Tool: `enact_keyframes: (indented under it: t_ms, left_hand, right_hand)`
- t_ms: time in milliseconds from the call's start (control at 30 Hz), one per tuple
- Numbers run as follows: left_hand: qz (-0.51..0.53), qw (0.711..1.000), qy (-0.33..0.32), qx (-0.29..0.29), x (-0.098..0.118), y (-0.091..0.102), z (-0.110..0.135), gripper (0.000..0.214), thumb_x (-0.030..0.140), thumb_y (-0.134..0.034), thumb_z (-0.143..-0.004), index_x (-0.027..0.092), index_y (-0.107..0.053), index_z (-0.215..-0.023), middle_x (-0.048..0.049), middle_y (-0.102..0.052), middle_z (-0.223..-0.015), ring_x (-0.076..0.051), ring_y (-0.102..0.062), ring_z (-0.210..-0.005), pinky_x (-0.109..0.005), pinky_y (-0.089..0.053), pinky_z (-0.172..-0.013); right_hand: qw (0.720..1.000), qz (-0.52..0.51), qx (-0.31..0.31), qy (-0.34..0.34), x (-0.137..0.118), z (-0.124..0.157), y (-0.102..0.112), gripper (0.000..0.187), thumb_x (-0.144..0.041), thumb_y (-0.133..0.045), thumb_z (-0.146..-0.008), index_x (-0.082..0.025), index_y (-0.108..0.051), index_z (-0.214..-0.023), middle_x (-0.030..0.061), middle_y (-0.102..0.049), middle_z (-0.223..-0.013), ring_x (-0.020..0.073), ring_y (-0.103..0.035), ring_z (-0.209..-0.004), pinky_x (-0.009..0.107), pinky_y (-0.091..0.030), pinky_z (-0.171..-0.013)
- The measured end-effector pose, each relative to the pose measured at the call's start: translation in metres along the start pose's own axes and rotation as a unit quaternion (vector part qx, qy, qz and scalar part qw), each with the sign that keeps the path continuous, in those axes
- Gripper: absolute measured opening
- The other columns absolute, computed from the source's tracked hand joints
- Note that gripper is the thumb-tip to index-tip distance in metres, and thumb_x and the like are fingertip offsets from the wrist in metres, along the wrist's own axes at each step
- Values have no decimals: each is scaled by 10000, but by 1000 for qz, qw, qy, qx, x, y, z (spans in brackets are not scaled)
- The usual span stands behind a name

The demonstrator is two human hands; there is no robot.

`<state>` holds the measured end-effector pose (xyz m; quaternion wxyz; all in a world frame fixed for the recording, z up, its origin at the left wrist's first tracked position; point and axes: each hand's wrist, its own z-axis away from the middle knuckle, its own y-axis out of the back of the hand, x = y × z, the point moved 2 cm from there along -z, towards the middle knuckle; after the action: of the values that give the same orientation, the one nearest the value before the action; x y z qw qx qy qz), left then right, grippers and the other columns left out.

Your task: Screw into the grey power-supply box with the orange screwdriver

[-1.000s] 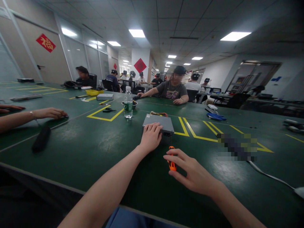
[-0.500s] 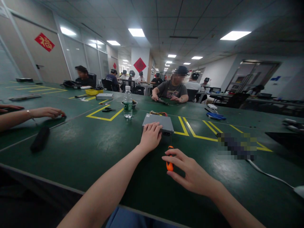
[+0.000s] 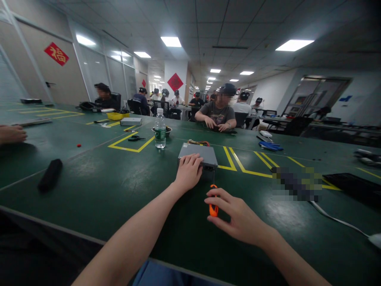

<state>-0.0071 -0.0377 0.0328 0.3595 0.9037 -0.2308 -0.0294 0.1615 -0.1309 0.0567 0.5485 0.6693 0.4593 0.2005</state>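
A grey metal power supply unit (image 3: 205,151) lies on the green table with its cables (image 3: 199,142) behind it. My left hand (image 3: 189,171) holds it at the near left edge, fingers over its top and thumb toward the front face. Just nearer to me, my right hand (image 3: 229,210) grips an orange-and-black screwdriver (image 3: 213,209) by the handle between fingers and thumb. The thin shaft points away from me to the unit's front face near the right side. Whether the tip sits in a screw is too small to tell.
Beyond the unit stand a water bottle (image 3: 160,133) and a bowl (image 3: 168,130). A black case (image 3: 50,174) lies left; a pixelated dark object (image 3: 294,183) and white cable (image 3: 333,217) lie right. A co-worker (image 3: 218,109) sits opposite. Another person's hand (image 3: 13,134) shows at far left.
The screwdriver handle and my right fingers have shifted slightly; my left hand stays put. At left, another person's hand has drawn back from a small red piece. The co-worker opposite has moved their hands.
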Motion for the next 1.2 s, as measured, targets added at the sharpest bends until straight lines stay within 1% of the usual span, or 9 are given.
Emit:
enact_keyframes:
  t_ms: [200,333,400,533,700,833,900,1000,1200]
  left_hand:
    - [2,1000,0,-1,0,0,0,267,229,-469,-859,227,-504,-1123,-50,-532,-1259,-216,-430,-1194,-414,-302,-1008]
    - [4,1000,-1,0,0,-1,0,273,228,-477,-854,227,-505,-1126,-53,-533,-1256,-216,-429,-1192,-417,-305,-1004]
    - [4,1000,-2,0,0,-1,0,274,227,-476,-855,228,-505,-1127,-54,-533,-1254,-218,-430,-1192,-419,-307,-1001]
    - [2,1000,-3,-1,0,-1,0,263,231,-462,-863,225,-507,-1122,-52,-526,-1263,-219,-429,-1193,-415,-303,-1003]
    - [3,1000,-2,1,0,-2,0,268,227,-469,-858,224,-506,-1124,-53,-532,-1256,-220,-430,-1192,-414,-302,-1003]
    - [4,1000,-2,1,0,-2,0,270,226,-468,-858,227,-503,-1126,-51,-534,-1255,-216,-431,-1190,-416,-304,-1002]
    - [2,1000,-1,-1,0,-2,0,268,230,-464,-862,223,-501,-1127,-51,-531,-1258,-216,-430,-1190,-415,-302,-1003]
    - [1,1000,0,-2,1,-2,0,268,233,-464,-863,221,-498,-1128,-51,-528,-1260,-215,-429,-1191,-413,-298,-1005]
    - [-1,1000,2,-4,1,-2,0,278,232,-475,-853,229,-500,-1130,-51,-530,-1256,-217,-428,-1196,-412,-296,-1009]
  right_hand:
    - [998,-36,16,-39,4,0,-4,268,-316,-624,-802,-202,-474,-993,73,-570,-1097,215,-597,-945,369,-502,-804]
    - [999,-39,4,-33,1,0,2,375,-309,-623,-800,-205,-458,-1121,81,-534,-1145,217,-569,-1012,363,-489,-848]
    - [1000,-24,0,-14,-1,0,2,363,-290,-587,-826,-217,-470,-1162,81,-513,-1181,212,-563,-1030,350,-487,-854]
    - [1000,-8,-2,-7,1,-1,-3,315,-313,-615,-816,-211,-510,-1095,71,-547,-1144,207,-591,-978,346,-500,-823]
    - [998,-27,2,-52,6,0,-4,364,-345,-701,-743,-195,-485,-996,60,-575,-1072,211,-601,-918,352,-506,-784]
    - [999,-27,-8,-33,2,0,1,379,-321,-624,-806,-203,-458,-1126,73,-546,-1123,215,-572,-992,357,-481,-839]
    - [1000,-8,-13,-9,-1,-1,1,326,-294,-561,-852,-209,-471,-1153,82,-531,-1157,214,-566,-1009,357,-474,-847]
    - [1000,12,-5,11,0,-2,-2,263,-318,-555,-862,-202,-515,-1095,86,-553,-1144,213,-587,-974,352,-483,-825]
    - [999,20,47,-6,6,1,-3,317,-389,-689,-757,-186,-510,-923,77,-608,-1035,221,-610,-902,364,-498,-788]
